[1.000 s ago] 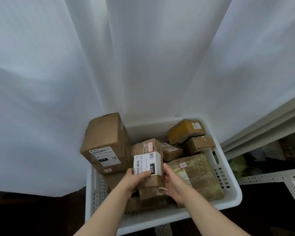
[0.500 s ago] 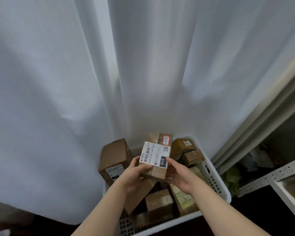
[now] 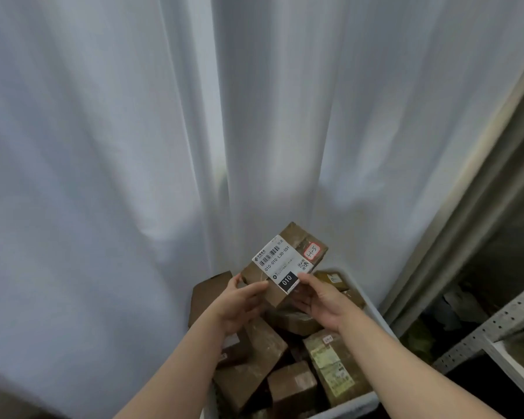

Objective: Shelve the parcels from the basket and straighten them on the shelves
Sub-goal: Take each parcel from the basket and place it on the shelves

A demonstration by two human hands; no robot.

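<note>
above the basket (image 3: 350, 405), in front of the curtain (image 3: 133, 146), a parcel (image 3: 288, 237) is held up with its label (image 3: 280, 263) turned to the camera. it is gripped at its near end by both hands: the left hand (image 3: 239, 300) is curled round the left corner with the thumb laid on the top face, and the right hand (image 3: 322, 300) is clamped on the right corner, thumb at the edge of the label. more parcels (image 3: 291, 388) are piled loosely in the basket below, and a shelf (image 3: 496, 328) of perforated metal is seen at the far right.

the parcel is judged to be a stiff cardboard box bound in tape, and light, since it is carried by one end alone. the taped faces may be slick, so a hold across opposite sides, with fingers underneath, is judged safer than a pinch on the label. what is inside cannot be told, so it is best set down flat and not dropped. the label is probably being read before a shelf is chosen.
</note>
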